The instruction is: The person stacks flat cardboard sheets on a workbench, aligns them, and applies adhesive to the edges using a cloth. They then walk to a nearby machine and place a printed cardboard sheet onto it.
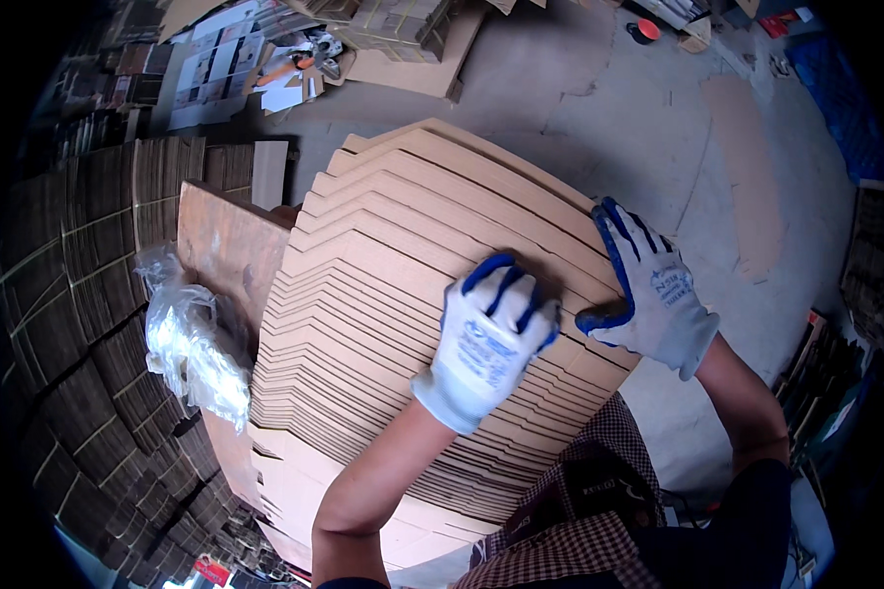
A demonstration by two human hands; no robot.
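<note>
A long fanned row of flat brown cardboard sheets lies in overlapping steps in front of me. My left hand, in a white glove with blue palm and fingers, rests over the middle of the sheets. Its fingers are curled downward and slightly blurred; the tips and anything in them are hidden. Against the sheets' right edge stands my right hand, gloved the same way. Its thumb points in over the cardboard while the fingers stretch out along the edge, spread from the thumb.
Under the cardboard's left side shows a brown wooden board, with crumpled clear plastic on it. Tied cardboard stacks fill the left. More bundles lie at the back. A cardboard strip and an orange-rimmed dark container are on the floor.
</note>
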